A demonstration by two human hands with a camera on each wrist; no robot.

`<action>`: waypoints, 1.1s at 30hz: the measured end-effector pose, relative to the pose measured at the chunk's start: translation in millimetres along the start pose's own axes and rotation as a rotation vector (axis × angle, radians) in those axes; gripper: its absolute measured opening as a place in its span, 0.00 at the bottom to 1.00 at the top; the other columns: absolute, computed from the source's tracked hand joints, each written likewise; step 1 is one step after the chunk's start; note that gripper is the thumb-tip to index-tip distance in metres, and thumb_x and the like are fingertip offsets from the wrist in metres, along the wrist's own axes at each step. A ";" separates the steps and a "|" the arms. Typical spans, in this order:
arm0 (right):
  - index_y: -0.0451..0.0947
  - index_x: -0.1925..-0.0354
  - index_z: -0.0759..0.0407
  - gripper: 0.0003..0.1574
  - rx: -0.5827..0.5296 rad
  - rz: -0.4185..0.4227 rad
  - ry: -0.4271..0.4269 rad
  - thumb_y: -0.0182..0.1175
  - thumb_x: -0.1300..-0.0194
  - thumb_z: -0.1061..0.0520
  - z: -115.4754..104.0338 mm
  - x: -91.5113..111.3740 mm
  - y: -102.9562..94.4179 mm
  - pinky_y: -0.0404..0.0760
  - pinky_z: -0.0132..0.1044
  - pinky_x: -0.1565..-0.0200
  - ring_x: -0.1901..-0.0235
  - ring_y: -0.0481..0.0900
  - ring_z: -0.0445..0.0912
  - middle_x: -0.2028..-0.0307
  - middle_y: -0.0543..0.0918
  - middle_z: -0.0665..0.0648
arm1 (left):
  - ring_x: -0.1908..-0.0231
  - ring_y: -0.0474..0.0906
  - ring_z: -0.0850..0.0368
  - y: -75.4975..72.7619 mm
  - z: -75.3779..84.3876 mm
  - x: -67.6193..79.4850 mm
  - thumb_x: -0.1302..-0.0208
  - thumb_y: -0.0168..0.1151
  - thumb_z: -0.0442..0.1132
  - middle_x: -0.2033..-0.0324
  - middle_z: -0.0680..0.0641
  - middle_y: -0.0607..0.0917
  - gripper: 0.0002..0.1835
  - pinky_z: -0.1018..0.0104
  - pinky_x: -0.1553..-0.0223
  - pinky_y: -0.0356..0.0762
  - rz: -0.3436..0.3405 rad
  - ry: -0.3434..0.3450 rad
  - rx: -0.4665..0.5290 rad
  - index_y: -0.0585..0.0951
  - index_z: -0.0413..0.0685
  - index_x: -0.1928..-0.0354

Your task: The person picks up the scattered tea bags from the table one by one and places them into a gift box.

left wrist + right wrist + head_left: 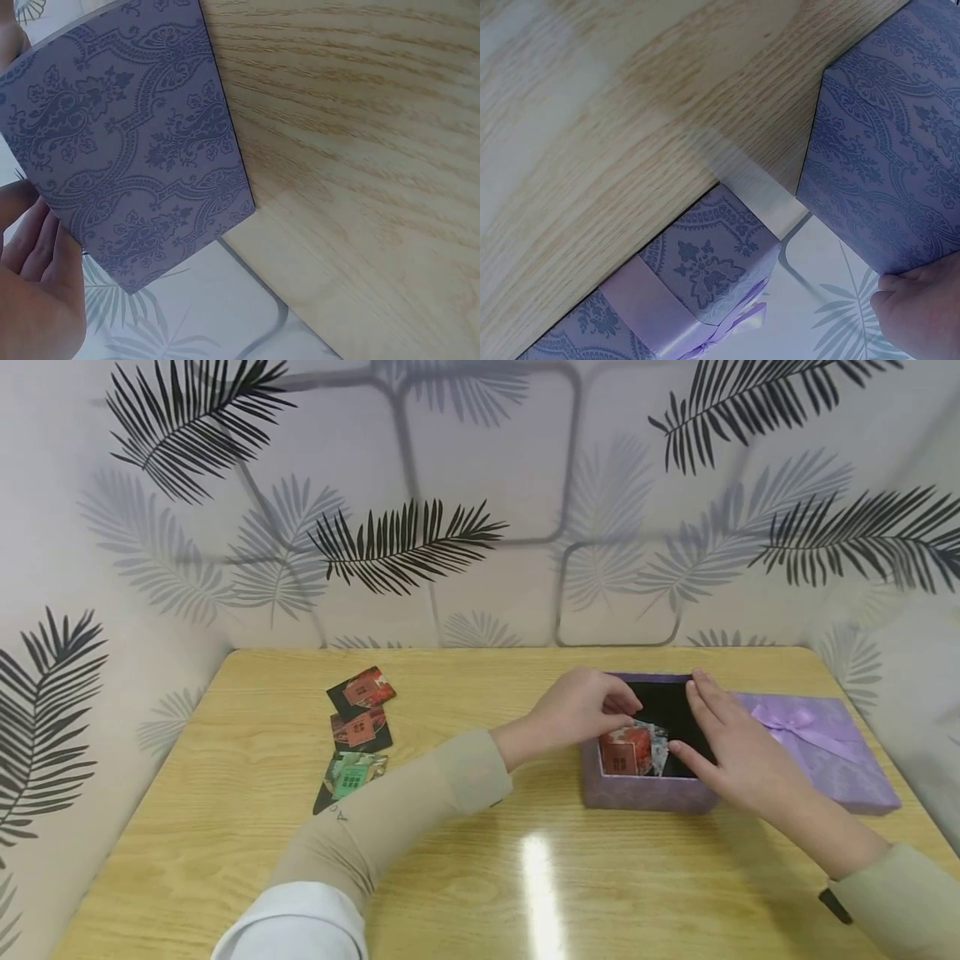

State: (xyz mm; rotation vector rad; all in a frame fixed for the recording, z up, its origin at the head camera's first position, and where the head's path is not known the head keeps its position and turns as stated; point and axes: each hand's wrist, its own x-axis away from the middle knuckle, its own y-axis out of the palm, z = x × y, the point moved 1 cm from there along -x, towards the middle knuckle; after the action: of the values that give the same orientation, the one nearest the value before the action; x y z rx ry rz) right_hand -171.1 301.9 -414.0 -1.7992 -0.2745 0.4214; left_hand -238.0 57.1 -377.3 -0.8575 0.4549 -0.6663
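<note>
Red-labelled cards [628, 745] inside the purple box [645, 795], toward its left wall. Cannot tell whether pinched by the grip of the left hand [576, 713], curved above; with the right hand [738, 747] wide, straight-fingered, at the opposite wall. Probably best squared gently, box steadied. Label print [619, 760] too blurred to read.

White glare [542, 893] is streaking the table [450, 885] below the fingers [711, 703] in the head view; wrist views are looking dimmer.
</note>
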 end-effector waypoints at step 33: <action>0.47 0.18 0.74 0.55 0.008 0.016 -0.018 0.55 0.19 0.39 -1.0 1.1 0.2 0.34 0.43 0.14 0.16 0.46 0.66 0.17 0.48 0.75 | 0.50 0.88 0.46 -90.0 -116.0 83.3 0.27 0.69 0.37 0.51 0.41 0.92 0.10 0.53 0.45 0.86 0.306 -0.331 0.178 0.90 0.43 0.48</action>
State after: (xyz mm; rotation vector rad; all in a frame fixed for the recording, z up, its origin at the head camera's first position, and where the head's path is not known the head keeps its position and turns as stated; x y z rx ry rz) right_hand -169.6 301.5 -414.1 -1.7920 -0.2709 0.4501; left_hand -281.1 -106.0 -380.5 -0.6941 0.2166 -0.2699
